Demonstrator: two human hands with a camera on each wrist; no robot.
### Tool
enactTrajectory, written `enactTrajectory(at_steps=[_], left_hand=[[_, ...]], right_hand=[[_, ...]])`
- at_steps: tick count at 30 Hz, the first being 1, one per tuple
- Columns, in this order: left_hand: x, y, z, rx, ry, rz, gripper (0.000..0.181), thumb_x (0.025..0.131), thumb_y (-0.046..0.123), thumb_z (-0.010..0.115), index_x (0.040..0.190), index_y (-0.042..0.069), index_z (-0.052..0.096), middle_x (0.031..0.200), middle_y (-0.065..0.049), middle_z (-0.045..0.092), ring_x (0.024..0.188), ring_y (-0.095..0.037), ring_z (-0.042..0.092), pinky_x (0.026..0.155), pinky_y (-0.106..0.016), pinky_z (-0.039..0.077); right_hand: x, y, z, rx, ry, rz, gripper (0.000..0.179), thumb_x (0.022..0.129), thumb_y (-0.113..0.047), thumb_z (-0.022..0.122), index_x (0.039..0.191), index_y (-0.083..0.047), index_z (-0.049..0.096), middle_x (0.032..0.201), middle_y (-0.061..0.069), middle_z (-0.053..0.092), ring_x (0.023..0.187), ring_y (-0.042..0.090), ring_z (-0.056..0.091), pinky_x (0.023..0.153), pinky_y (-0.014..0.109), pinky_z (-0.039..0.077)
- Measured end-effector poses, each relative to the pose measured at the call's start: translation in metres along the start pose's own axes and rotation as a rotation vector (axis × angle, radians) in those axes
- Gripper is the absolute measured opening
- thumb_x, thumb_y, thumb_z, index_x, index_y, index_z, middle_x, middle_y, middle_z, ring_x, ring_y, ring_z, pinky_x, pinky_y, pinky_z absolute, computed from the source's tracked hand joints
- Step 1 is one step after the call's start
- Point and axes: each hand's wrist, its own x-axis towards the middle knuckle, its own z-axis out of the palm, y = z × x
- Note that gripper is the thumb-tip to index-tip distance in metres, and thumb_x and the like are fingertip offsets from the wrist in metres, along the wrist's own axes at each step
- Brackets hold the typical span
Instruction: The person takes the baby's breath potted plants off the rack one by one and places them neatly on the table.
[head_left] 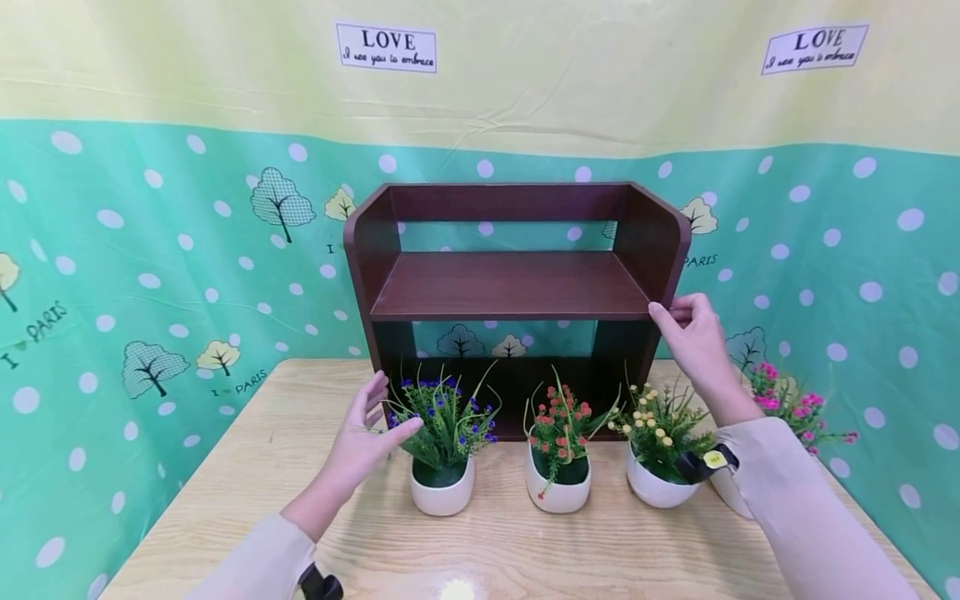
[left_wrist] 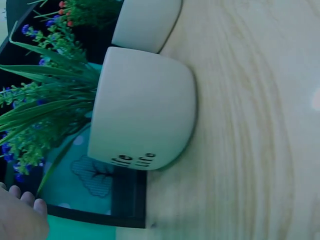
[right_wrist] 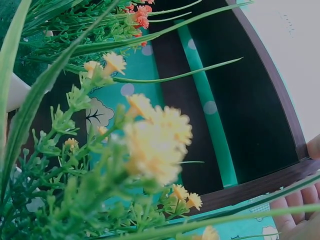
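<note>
A dark brown two-tier wooden shelf (head_left: 510,283) stands at the back of the table. My right hand (head_left: 693,337) grips the front edge of its right side panel, thumb in front and fingers along the outer face. In the right wrist view, the fingers (right_wrist: 295,210) show beyond the panel. My left hand (head_left: 367,429) is spread by the lower left side panel, beside a white pot with blue-purple flowers (head_left: 442,417); in the left wrist view its fingertips (left_wrist: 27,197) are close to the panel.
In front of the shelf stand white pots with red flowers (head_left: 562,421) and yellow flowers (head_left: 656,421). A pot with pink flowers (head_left: 795,400) is partly behind the right forearm. The wooden table (head_left: 285,417) backs onto a patterned curtain (head_left: 187,275).
</note>
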Motion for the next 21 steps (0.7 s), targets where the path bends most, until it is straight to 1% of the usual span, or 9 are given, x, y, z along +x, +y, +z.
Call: enactTrajectory(at_steps=[3,5,10,12,14,21], left_hand=[[0.001,0.008,-0.004,-0.008,0.011,0.047,0.086,0.075,0.03,0.075,0.143,0.015,0.024,0.143,-0.006,0.03,0.129,-0.025,0.029,0.104,-0.045,0.026],[0.0,0.018,-0.007,-0.017,0.012,0.062,0.084,0.077,0.028,0.074,0.143,0.012,0.024,0.142,-0.008,0.031,0.129,-0.026,0.03,0.103,-0.045,0.026],[-0.001,0.044,-0.015,-0.044,0.011,0.082,0.078,0.08,0.023,0.072,0.141,0.007,0.026,0.141,-0.013,0.033,0.128,-0.029,0.032,0.103,-0.047,0.026],[0.001,0.049,-0.018,-0.043,0.013,0.088,0.076,0.08,0.023,0.071,0.14,0.007,0.028,0.14,-0.013,0.034,0.127,-0.029,0.033,0.102,-0.048,0.027],[0.004,0.051,-0.022,-0.039,0.016,0.094,0.073,0.081,0.023,0.071,0.14,0.008,0.03,0.139,-0.011,0.035,0.126,-0.027,0.034,0.102,-0.047,0.028],[0.018,0.044,-0.037,-0.007,0.047,0.13,0.066,0.081,0.028,0.07,0.136,0.017,0.036,0.134,-0.002,0.042,0.123,-0.022,0.038,0.101,-0.042,0.03]], right_hand=[[0.0,0.0,0.0,-0.003,0.004,-0.003,0.06,0.088,-0.05,0.049,0.118,0.001,0.038,0.106,0.014,0.046,0.091,0.023,0.044,0.071,0.032,0.039],[0.0,0.0,-0.001,-0.005,0.003,-0.003,0.06,0.088,-0.05,0.049,0.118,0.001,0.038,0.106,0.014,0.046,0.091,0.023,0.044,0.071,0.032,0.039],[-0.001,-0.001,-0.002,-0.007,-0.003,0.0,0.061,0.088,-0.05,0.049,0.118,0.001,0.038,0.106,0.014,0.046,0.091,0.023,0.044,0.07,0.032,0.039],[0.0,-0.002,-0.002,-0.005,-0.005,0.002,0.061,0.088,-0.05,0.049,0.119,0.001,0.038,0.106,0.014,0.046,0.091,0.023,0.044,0.07,0.032,0.039],[0.0,-0.003,-0.001,-0.001,-0.006,0.003,0.061,0.088,-0.05,0.049,0.119,0.001,0.038,0.106,0.014,0.046,0.091,0.023,0.044,0.071,0.032,0.039],[0.002,-0.004,0.001,-0.006,-0.015,-0.016,0.06,0.088,-0.05,0.049,0.118,0.002,0.038,0.105,0.014,0.046,0.089,0.023,0.044,0.069,0.031,0.039]])
